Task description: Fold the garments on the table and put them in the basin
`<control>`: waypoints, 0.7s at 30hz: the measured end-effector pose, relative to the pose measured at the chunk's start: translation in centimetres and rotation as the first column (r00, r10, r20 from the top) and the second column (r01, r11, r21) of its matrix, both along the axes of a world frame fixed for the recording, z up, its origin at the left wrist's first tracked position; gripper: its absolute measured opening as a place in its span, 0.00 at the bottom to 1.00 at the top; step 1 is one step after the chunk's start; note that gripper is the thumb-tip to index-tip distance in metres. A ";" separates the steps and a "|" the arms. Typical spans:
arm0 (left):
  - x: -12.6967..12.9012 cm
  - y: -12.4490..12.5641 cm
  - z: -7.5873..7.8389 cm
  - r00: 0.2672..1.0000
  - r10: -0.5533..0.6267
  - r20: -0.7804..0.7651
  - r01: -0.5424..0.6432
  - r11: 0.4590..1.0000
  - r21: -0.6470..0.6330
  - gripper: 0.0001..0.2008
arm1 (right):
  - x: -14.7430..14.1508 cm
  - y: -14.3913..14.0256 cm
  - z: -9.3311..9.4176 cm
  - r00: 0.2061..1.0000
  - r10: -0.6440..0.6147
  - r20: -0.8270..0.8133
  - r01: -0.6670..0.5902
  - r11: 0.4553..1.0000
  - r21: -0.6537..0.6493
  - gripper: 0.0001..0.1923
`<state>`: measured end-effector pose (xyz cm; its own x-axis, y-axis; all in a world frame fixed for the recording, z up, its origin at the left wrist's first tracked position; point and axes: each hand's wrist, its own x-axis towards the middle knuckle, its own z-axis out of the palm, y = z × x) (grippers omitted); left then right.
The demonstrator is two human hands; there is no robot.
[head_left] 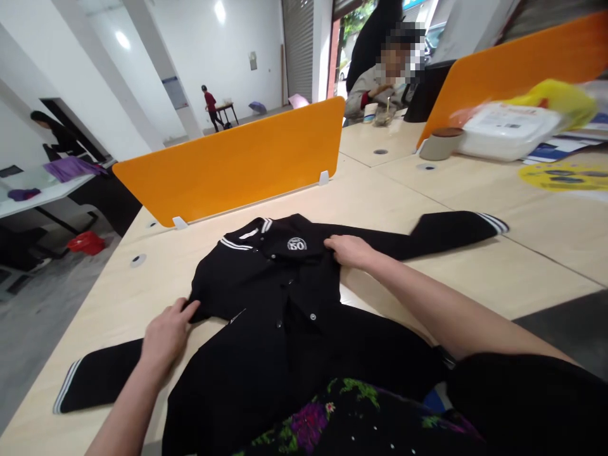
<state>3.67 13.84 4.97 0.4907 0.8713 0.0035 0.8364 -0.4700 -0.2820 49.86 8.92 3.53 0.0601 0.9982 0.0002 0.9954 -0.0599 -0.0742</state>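
A black jacket (256, 282) with white-striped collar and cuffs lies front up, its sleeves stretched out to both sides. White snap buttons run down its front, and a round white "50" badge (297, 245) sits on the chest. My left hand (164, 332) is closed on the jacket near the top of the left-side sleeve, thumb and fingers pinching the cloth. At the opposite side, my right hand (351, 251) pinches the fabric near the armpit, just right of the badge. The jacket's lower part reaches toward my body, beside my dark flowered clothing (311, 421).
An orange divider (237, 168) stands behind the jacket on the wooden table (475, 272). Farther right are a grey round container (441, 144), a white plastic box (510, 130) and a yellow fan-like disc (565, 176). A person (375, 85) sits across the table; others are in the background.
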 end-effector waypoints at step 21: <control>4.2 11.8 5.6 0.860 0.282 0.426 -0.327 0.944 0.034 0.16 | 0.9 9.7 2.9 0.910 -0.151 -0.386 0.321 0.846 0.426 0.11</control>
<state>7.82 25.67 10.56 0.1352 0.9607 0.2423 0.9834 -0.1599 0.0853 50.75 18.65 6.41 0.3751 0.8353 0.4018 0.8674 -0.1634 -0.4701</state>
